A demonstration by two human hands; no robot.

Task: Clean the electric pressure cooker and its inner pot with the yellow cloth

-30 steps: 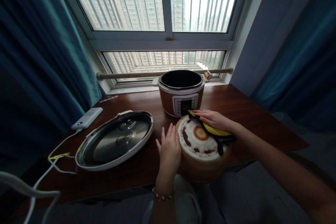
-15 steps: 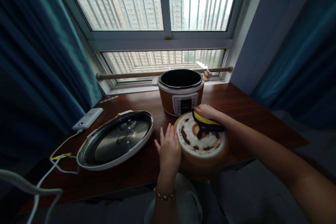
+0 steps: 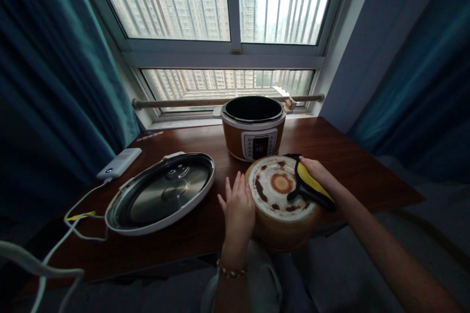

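An upturned round pot [image 3: 282, 183] rests at the table's front edge, its pale base marked with brown rings and dark stains. My right hand [image 3: 317, 172] is closed on a yellow cloth with black edging [image 3: 309, 180] and presses it to the right side of that base. Part of the cloth hangs over the rim, and some fingers are hidden. My left hand [image 3: 238, 208] lies with fingers stretched out against the pot's left side. Behind the pot stands an uncovered electric cooker [image 3: 234, 139] with a dark interior and a front control panel.
To the left, a large cooker lid [image 3: 198, 209] lies with its metal inner face up. A white power bank [image 3: 120, 163] with a white cable [image 3: 60, 249] sits beyond it. The wooden table [image 3: 341, 156] ends at a barred window, between blue curtains [image 3: 106, 78].
My right hand has slid the cloth rightward across the pot's base, uncovering the brown centre ring. My left hand stays against the pot's side.
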